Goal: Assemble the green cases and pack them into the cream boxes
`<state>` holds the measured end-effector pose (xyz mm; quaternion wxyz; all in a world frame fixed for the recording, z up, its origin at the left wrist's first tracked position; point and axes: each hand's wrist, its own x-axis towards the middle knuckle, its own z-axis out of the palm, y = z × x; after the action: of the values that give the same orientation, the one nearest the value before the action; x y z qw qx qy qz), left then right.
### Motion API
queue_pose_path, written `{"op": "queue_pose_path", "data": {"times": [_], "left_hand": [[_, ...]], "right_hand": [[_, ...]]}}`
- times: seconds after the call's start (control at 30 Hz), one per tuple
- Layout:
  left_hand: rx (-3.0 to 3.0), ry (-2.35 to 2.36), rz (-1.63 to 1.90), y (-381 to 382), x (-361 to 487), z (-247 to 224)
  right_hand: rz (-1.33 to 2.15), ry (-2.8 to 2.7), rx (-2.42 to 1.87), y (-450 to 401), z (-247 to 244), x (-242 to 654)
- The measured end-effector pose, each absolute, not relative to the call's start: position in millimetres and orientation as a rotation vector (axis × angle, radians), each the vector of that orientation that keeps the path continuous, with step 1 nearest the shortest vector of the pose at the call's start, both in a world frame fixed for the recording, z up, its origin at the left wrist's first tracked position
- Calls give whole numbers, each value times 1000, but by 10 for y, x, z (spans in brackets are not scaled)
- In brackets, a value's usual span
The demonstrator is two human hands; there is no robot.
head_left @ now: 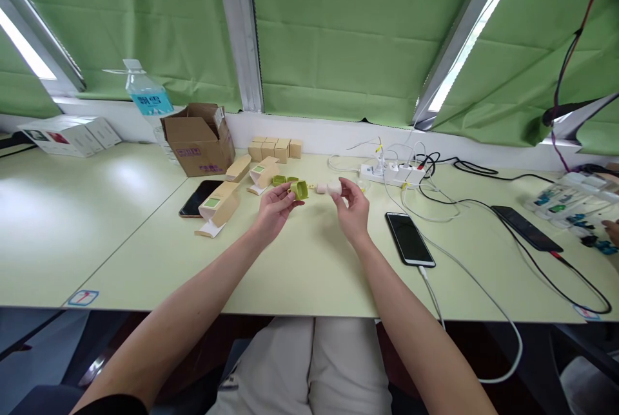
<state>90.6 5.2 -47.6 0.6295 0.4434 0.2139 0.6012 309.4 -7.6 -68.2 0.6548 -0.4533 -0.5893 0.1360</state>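
Raised over the table, my left hand (273, 211) pinches a small green square cup-shaped piece (300, 190), its hollow side turned to the right. My right hand (354, 210) grips a small white rounded piece (333, 187) by its right side. A pale pink piece (320, 189) shows just left of the white one; whether the two are joined I cannot tell. More small green pieces (279, 180) lie behind my left fingers. To the left are opened small cardboard boxes (226, 203) with green labels, flaps out.
Behind are a brown carton (200, 144), a water bottle (147, 96) and closed small boxes (275, 147). A dark phone (198, 199) lies left. Right are a white phone (410, 239) on a cable, a power strip (394, 174), tangled cords and another person's hand (612, 232).
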Motion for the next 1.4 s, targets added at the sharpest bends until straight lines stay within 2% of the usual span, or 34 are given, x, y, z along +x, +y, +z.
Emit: {"op": "queue_pose_path", "data": {"times": [0.17,0.33,0.73,1.4], "left_hand": [[1162,591,1413,41,944,-491],[1432,659,1420,19,976,-473],[1670,673,1411,-83,1055,-470],[1798,686,1444,-100,1089,-596]], "right_hand": [[837,-1202,-812,-184,-522,3034],[1054,-1188,-849,-244,-460,2968],[1153,-1142,-858,-321,-385,2933],[1096,-1095,-859,-341,-406,2872]]}}
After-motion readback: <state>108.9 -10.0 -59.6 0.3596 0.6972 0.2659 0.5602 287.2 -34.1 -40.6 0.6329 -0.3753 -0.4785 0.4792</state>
